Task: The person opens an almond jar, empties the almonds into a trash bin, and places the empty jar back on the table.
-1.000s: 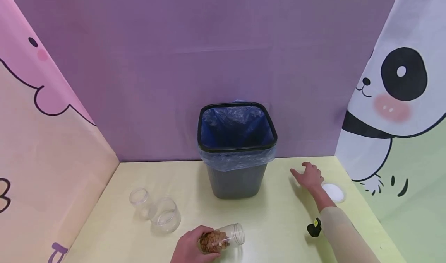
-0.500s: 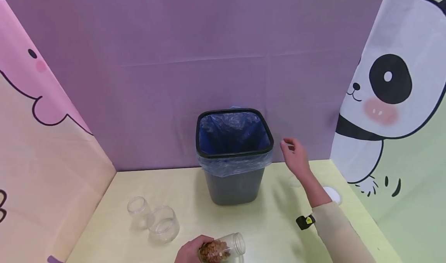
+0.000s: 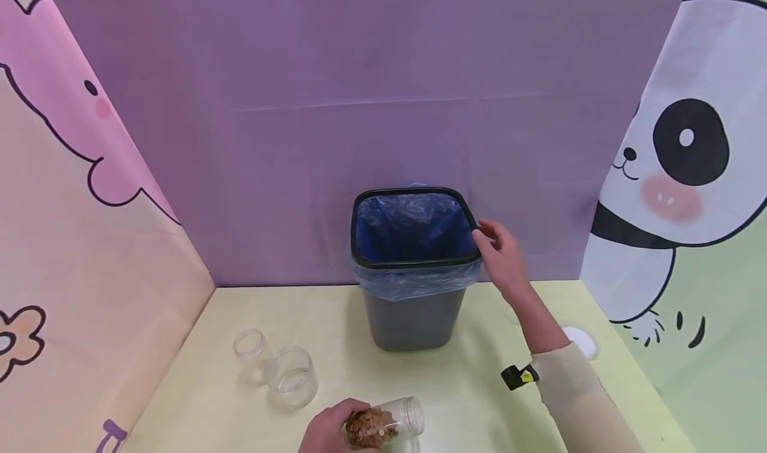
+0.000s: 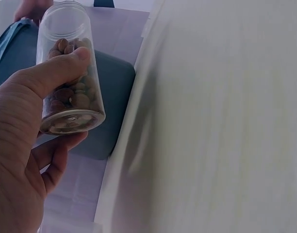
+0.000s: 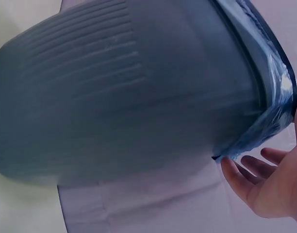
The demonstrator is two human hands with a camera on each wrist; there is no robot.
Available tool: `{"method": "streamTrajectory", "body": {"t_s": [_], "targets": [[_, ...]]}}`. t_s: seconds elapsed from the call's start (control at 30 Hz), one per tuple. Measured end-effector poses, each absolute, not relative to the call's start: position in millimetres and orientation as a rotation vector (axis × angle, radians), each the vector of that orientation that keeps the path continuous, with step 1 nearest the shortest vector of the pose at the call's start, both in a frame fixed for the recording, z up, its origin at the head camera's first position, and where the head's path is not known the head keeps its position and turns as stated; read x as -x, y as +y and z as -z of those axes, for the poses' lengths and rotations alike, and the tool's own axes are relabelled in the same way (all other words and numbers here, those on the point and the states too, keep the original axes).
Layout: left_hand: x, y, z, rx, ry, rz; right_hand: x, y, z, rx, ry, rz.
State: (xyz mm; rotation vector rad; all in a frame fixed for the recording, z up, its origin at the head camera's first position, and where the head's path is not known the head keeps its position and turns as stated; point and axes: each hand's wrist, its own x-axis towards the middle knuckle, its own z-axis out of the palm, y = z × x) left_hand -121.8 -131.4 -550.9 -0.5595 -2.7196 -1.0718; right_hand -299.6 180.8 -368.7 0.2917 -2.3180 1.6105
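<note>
My left hand grips a clear jar, its thumb lying across the side in the left wrist view. Small brown nut-like pieces lie inside the jar, which is tilted with its uncapped mouth toward the right in the head view. My right hand is at the right side of the grey trash bin, its thumb by the black rim. In the right wrist view its extended fingers touch or nearly touch the blue liner bag; whether they press on it I cannot tell.
Two clear containers, a narrow one and a wider one, stand at the left of the pale table. A white round item lies partly behind the right forearm. A purple wall rises behind the bin.
My right hand has moved up and leftward from above the table to the bin's right rim. The left hand keeps its hold on the jar. The head view has shifted slightly.
</note>
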Motion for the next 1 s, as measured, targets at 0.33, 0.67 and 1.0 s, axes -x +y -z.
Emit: {"method": "streamTrajectory", "body": {"t_s": [0.33, 0.67, 1.0], "targets": [[120, -138, 544, 0.538, -2.647, 1.028, 293, 173, 361, -0.279, -2.283, -1.844], [127, -149, 496, 0.664, -2.481, 0.963, 291, 166, 364, -0.230, -2.264, -1.771], [143, -164, 421, 0.827, -2.325, 0.822, 288, 158, 367, -0.180, -2.311, -1.693]]}}
